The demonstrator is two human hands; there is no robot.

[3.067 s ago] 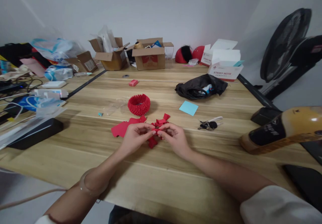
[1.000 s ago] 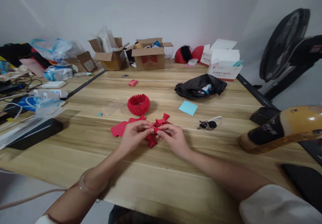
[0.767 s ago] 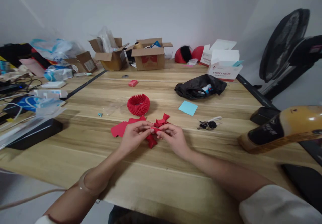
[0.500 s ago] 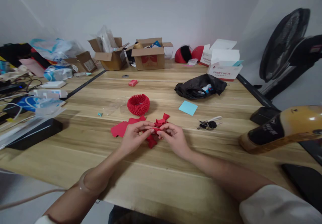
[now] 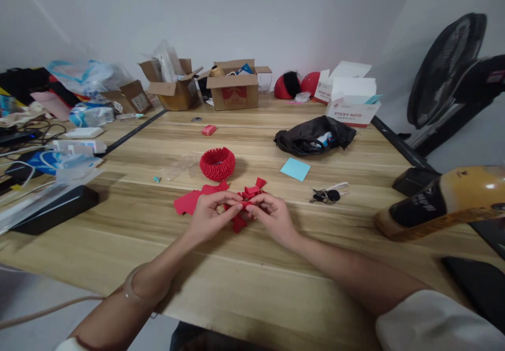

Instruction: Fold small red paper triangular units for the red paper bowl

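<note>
My left hand (image 5: pixel 213 215) and my right hand (image 5: pixel 272 215) meet fingertip to fingertip over a wooden table (image 5: pixel 244 282), both pinching one small red folded paper piece (image 5: pixel 243 204). Under and behind the fingers lie several loose red folded pieces (image 5: pixel 252 189) and flat red paper sheets (image 5: pixel 188 201). One more red piece (image 5: pixel 238 223) lies just below the fingertips. Farther back stands a red ring built of folded paper (image 5: pixel 217 163).
A blue sticky note (image 5: pixel 295 169), keys (image 5: pixel 327 194) and a black bag (image 5: pixel 313 134) lie to the right. Cardboard boxes (image 5: pixel 233 89) and a sticky-note carton (image 5: pixel 352 108) line the back. A black case (image 5: pixel 55 210) and cables sit left, a fan (image 5: pixel 445 72) right.
Both hands stay in place at the red piece. Only the fingertips have shifted slightly as they work the paper; the rest of the table is unchanged.
</note>
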